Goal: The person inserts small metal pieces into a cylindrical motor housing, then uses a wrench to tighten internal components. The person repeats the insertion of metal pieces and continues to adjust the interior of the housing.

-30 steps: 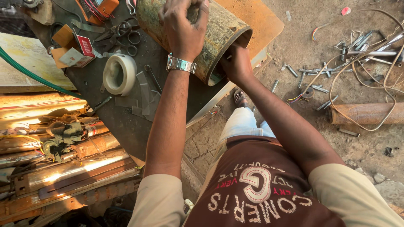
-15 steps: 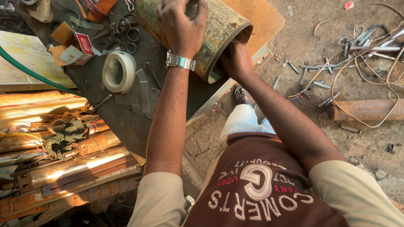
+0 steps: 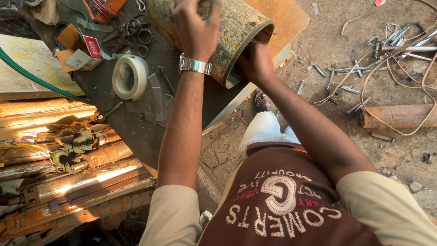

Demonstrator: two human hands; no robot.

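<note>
A big rusty pipe (image 3: pixel 227 32) lies on the dark bench (image 3: pixel 132 127). The left hand (image 3: pixel 195 29) rests on top of it, fingers curled. The right hand (image 3: pixel 257 61) grips the rim of the open end. Both hands have stayed put since a moment ago, so he is just holding it steady, maybe. A white tape roll (image 3: pixel 130 76) sits nearby.
</note>
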